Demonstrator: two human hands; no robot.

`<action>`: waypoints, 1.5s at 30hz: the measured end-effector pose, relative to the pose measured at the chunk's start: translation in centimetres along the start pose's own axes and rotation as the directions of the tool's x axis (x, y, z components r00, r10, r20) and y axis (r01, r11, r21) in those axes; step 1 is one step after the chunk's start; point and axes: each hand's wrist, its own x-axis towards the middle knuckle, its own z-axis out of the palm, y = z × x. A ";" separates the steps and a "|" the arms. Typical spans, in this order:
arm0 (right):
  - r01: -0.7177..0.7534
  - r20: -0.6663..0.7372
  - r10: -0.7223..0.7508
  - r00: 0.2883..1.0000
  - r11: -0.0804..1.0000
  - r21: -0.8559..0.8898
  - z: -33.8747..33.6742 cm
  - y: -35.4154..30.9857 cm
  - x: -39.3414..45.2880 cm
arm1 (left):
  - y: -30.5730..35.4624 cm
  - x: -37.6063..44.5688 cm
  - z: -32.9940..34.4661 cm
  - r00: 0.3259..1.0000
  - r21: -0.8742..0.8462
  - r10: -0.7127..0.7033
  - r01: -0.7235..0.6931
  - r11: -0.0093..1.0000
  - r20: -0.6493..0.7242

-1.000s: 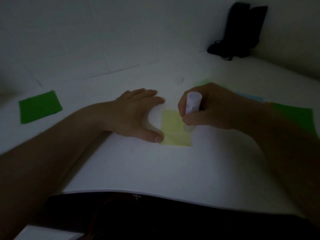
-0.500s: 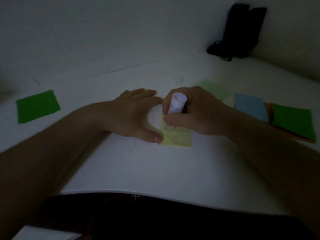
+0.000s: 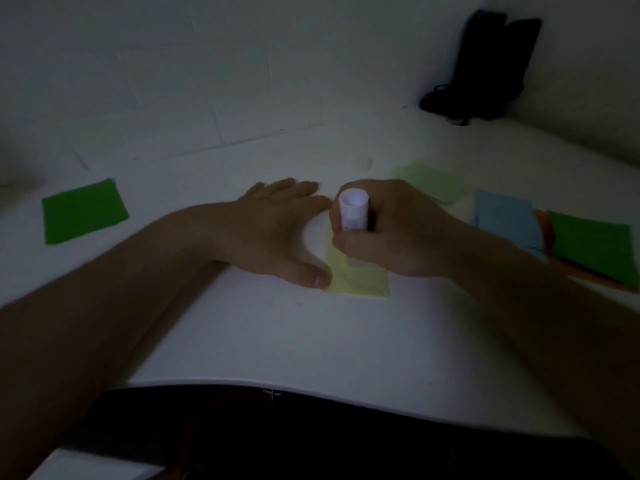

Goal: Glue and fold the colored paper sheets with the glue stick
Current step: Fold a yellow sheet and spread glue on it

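Head view, mid-frame: the right hand (image 3: 394, 233) grips the glue stick (image 3: 353, 210) upright over the yellow sheet (image 3: 360, 280) on the table (image 3: 277, 334). The left hand (image 3: 273, 233) lies flat, fingers spread, thumb on the sheet's left edge.

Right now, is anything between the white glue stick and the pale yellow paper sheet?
Nothing visible: the right hand holds the white glue stick upright over the pale yellow paper sheet, though its fingers hide the tip.

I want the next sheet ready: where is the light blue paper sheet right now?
In the head view the light blue paper sheet lies on the table's right side, between the pale green sheet and the dark green sheet.
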 end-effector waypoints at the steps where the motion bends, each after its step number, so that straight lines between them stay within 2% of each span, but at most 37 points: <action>1: 0.000 -0.001 0.000 1.000 1.000 0.007 0.3 -0.1 0.1 | -0.1 0.1 0.1 1.000 -0.005 0.008 -0.008 1.000 -0.003; 7: 0.006 -0.020 -0.004 1.000 0.993 0.122 1.5 -1.3 0.6 | 0.7 0.2 -0.3 0.994 -0.050 0.101 -0.104 0.993 -0.053; 12: -0.012 -0.158 0.040 0.987 0.985 0.173 0.7 -0.5 0.7 | -0.2 0.2 -0.1 0.999 0.031 0.040 -0.040 0.999 0.013; 16: -0.003 -0.094 0.011 0.995 0.997 0.081 1.2 -0.4 0.5 | -0.2 0.1 -0.2 0.999 -0.009 0.010 -0.009 1.000 0.036; 20: 0.030 -0.038 -0.025 0.999 0.993 0.115 1.7 -1.2 0.4 | 0.2 0.1 -0.5 0.999 -0.075 0.032 -0.029 0.997 0.037; 25: -0.015 -0.099 0.032 0.995 0.986 0.168 1.2 -1.0 0.3 | 0.5 -0.1 -0.1 0.999 0.017 0.030 -0.030 0.999 0.018; 33: -0.007 0.038 0.004 0.999 0.996 0.087 0.3 -0.9 -0.1 | -0.1 0.1 0.2 1.000 0.014 -0.005 0.005 1.000 0.029; 37: -0.002 0.085 0.002 0.996 1.000 0.006 -1.0 -0.3 -0.8 | 0.7 -0.7 -0.4 0.992 0.033 -0.081 0.079 0.996 0.094; 42: -0.046 0.091 0.046 0.995 0.999 0.001 -2.0 0.8 -1.2 | 1.4 -0.9 -1.0 0.983 0.038 -0.120 0.116 0.993 0.140; 45: -0.032 0.018 0.031 0.999 0.996 0.079 -2.1 0.8 -1.0 | 1.0 -0.7 -1.1 0.984 -0.033 -0.117 0.123 0.992 0.135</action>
